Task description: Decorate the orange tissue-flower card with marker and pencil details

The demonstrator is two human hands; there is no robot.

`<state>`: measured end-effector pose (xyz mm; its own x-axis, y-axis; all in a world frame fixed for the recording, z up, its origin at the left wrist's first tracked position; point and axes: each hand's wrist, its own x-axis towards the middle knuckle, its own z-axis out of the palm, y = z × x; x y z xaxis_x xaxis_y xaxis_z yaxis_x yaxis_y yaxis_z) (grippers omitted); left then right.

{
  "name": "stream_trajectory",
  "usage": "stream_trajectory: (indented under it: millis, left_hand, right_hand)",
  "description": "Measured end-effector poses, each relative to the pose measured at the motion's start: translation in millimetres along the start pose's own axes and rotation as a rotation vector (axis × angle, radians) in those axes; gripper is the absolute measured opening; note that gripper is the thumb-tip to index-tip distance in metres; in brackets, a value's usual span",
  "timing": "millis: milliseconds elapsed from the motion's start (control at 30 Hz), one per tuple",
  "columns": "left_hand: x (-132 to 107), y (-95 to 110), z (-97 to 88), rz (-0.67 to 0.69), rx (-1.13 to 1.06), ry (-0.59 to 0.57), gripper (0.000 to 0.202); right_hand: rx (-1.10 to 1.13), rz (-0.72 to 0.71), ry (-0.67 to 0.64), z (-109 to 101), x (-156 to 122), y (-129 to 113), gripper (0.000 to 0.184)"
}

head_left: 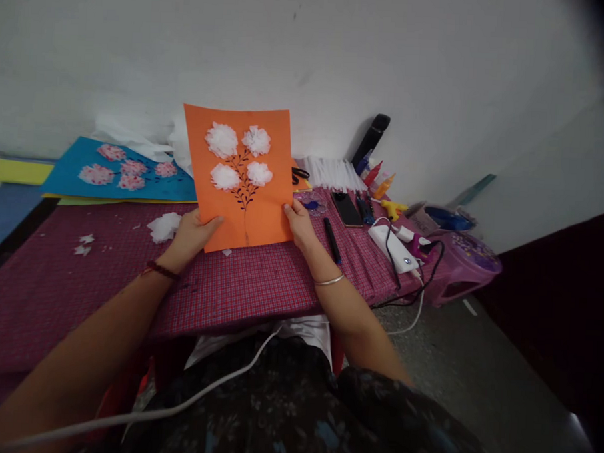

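Note:
An orange sheet of paper (222, 216) is held up over the table, tilted toward me. White crumpled-tissue flowers (222, 140) sit on it above a dark drawn stem with small leaves. My left hand (196, 231) grips the lower left edge, thumb on the front. At the right edge my right hand (299, 221) pinches the sheet, thumb also in front. The fingers behind the paper are hidden. Beside my left hand lies a loose white tissue puff (164, 227). A black marker (332, 241) rests to the right of my right hand.
A blue sheet (68, 176) with pink-white tissue flowers lies at the back left. Along the right are a phone (347, 209), a yellow glue gun (393, 209), a white power strip (392, 248) with cables, and a pink stool (465, 267). A wall (309, 53) stands behind the checked tablecloth (249, 284).

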<state>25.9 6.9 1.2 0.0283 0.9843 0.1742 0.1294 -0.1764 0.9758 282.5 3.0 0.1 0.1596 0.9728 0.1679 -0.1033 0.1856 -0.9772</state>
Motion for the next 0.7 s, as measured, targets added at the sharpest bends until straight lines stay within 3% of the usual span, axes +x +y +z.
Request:
stream_trajectory:
  millis: [233, 367, 467, 533, 633, 700]
  left_hand:
    - [-1, 13, -3.8, -0.028, -0.091, 0.027, 0.054]
    - [-3, 26, -5.9, -0.037, -0.205, 0.081, 0.049]
    - [-2, 34, -12.1, -0.021, -0.259, 0.178, 0.042]
    - [0, 38, -17.8, -0.01, -0.28, 0.241, 0.038]
    - [5, 43, -24.9, -0.014, -0.28, 0.302, 0.036]
    - [7, 46, -27.6, -0.026, -0.23, 0.336, 0.038]
  right_hand:
    - [0.072, 0.026, -0.007, 7, -2, 1, 0.028]
    - [-0.044, 0.001, -0.102, 0, -6, -9, 0.029]
    - [-0.31, -0.141, -0.15, -34, -15, -32, 0.027]
    - [-0.55, -0.184, -0.095, -69, -26, -49, 0.026]
    - [-0.96, -0.119, 0.035, -115, -46, -64, 0.025]
    - [-1.212, 0.002, 0.026, -130, -60, -65, 0.028]
